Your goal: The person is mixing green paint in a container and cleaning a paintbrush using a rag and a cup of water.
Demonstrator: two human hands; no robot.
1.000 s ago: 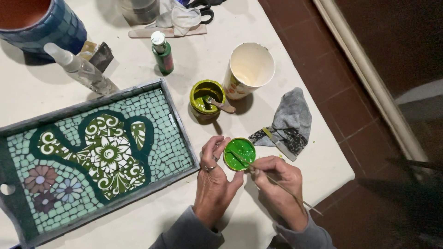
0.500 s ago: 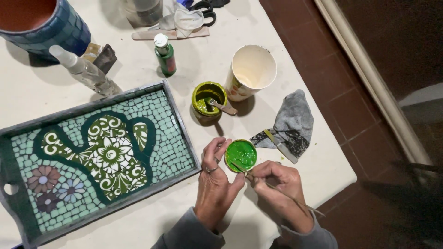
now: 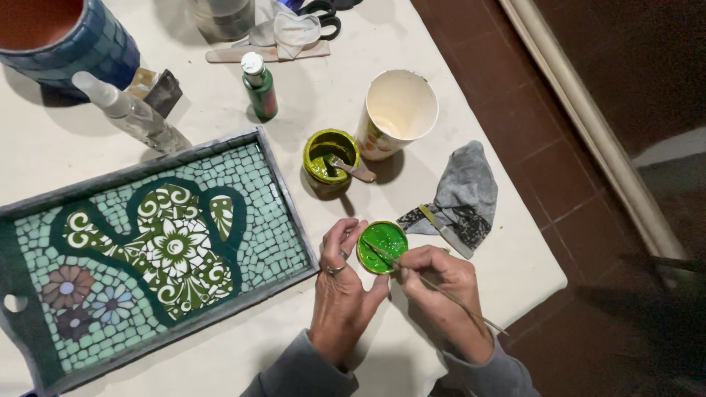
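I see my left hand (image 3: 340, 294) cupping a small round lid (image 3: 382, 247) filled with bright green paint, fingers against its left edge. My right hand (image 3: 441, 290) pinches a thin brush (image 3: 434, 281) whose tip rests in that paint. Just above sits an open jar (image 3: 331, 156) of green paint with a stick in it, beside a white paper cup (image 3: 397, 112). A grey rag (image 3: 462, 197) lies to the right. The mosaic tray (image 3: 147, 250) with 1 cactus design lies on the left.
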